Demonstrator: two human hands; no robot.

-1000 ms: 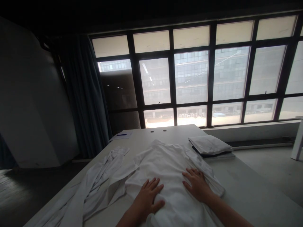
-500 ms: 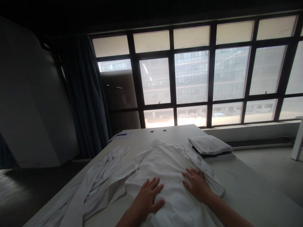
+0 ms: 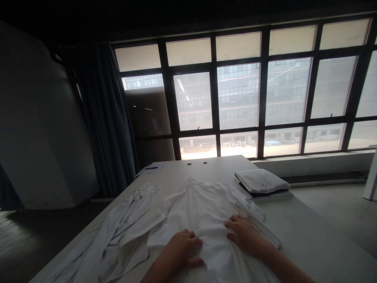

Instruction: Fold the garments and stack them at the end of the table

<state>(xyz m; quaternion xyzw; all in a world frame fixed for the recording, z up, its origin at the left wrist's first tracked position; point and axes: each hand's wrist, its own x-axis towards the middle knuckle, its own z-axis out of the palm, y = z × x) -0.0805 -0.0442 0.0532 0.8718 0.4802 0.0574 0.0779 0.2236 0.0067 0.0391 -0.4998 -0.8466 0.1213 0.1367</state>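
A white shirt (image 3: 203,204) lies spread on the white table in front of me, its collar end pointing away toward the window. My left hand (image 3: 185,249) rests on the lower left part of the shirt, fingers bent a little and thumb apart. On the right side of the cloth lies my right hand (image 3: 243,232), palm down, its fingers slightly curled against the fabric. Creases run through the shirt between and ahead of both hands. Left of it, another heap of crumpled white cloth (image 3: 118,220) stretches along the table.
A folded stack of white and dark cloth (image 3: 262,181) sits at the table's right edge. At the far left corner a pen (image 3: 152,168) lies on paper. Two round holes pierce the far end of the table (image 3: 224,163). Beyond are windows and a blue curtain (image 3: 103,125).
The shirt has slid slightly toward me, its collar end now lower, with more creases. My fingers have bent from a flatter spread, and my left hand has shifted slightly nearer.
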